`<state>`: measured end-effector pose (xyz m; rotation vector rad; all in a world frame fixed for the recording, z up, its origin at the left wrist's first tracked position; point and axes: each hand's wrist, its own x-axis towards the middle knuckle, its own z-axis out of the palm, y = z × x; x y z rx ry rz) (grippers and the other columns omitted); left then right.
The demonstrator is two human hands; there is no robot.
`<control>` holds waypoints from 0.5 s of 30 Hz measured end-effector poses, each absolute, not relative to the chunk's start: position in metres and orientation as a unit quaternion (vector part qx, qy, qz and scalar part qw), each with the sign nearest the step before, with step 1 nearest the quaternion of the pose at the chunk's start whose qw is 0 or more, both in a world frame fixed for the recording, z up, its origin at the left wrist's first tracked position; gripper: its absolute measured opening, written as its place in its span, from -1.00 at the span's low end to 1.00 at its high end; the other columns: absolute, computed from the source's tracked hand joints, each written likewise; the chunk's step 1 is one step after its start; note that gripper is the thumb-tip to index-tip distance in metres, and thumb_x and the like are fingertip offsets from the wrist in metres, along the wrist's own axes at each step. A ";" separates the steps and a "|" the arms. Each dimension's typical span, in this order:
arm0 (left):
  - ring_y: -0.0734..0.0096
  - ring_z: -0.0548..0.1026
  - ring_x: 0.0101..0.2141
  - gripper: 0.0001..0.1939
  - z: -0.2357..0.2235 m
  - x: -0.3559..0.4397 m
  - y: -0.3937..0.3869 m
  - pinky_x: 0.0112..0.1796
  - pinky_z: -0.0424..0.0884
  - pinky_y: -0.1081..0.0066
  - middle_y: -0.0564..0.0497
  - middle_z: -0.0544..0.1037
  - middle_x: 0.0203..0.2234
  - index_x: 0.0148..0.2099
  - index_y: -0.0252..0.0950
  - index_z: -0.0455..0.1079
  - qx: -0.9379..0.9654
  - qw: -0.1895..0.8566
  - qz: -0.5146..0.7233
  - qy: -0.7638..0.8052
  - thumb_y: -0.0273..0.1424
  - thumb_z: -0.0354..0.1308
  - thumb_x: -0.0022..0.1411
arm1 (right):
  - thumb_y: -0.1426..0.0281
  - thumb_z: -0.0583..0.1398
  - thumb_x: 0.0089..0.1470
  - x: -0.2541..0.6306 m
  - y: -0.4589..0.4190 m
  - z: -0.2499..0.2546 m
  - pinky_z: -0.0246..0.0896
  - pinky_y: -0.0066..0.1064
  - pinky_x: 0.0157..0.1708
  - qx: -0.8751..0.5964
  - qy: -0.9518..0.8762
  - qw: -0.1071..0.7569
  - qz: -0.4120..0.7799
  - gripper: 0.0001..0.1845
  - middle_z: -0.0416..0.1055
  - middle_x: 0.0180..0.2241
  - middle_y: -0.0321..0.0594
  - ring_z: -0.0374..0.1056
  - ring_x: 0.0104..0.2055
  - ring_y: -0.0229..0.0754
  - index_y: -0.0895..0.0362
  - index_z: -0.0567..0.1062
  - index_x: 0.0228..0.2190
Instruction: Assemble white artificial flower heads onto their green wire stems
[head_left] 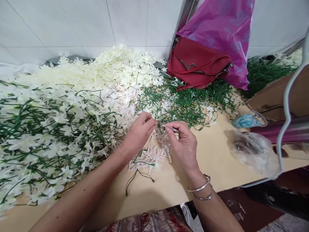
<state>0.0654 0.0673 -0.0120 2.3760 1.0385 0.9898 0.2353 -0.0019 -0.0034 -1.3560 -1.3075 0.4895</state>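
My left hand (pixel 141 130) and my right hand (pixel 183 141) meet fingertip to fingertip over the table. Between the left thumb and fingers is the dark end of what looks like a green plastic stem, mostly hidden. The right hand pinches a thin white stick like those scattered below. Loose white sticks (pixel 151 158) lie under the hands, with a green stem (pixel 140 175) in front of them. Behind the hands spreads a tangle of green stems (pixel 190 103). White artificial flowers on green stems (pixel 58 129) are heaped left of my left hand.
Loose white petals (pixel 125 62) are piled along the tiled wall. A red handbag (pixel 198 62) and a purple plastic bag (pixel 222 29) stand at the back. To the right are a plastic cup (pixel 248 120), a clear plastic bag (pixel 253 151), a cardboard box (pixel 272 93) and a grey cable (pixel 286 103).
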 end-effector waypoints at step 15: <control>0.36 0.62 -0.24 -0.92 0.003 0.032 0.035 -0.17 0.56 0.37 -0.03 0.62 -0.24 -0.13 -0.22 0.60 0.622 0.441 0.491 0.421 -0.35 0.32 0.36 | 0.39 0.34 0.19 0.230 -0.003 -0.005 0.40 -0.23 -0.10 -0.553 -0.494 0.590 0.319 -0.92 0.59 -0.24 -0.24 0.49 -0.18 -0.13 0.04 0.63 -0.23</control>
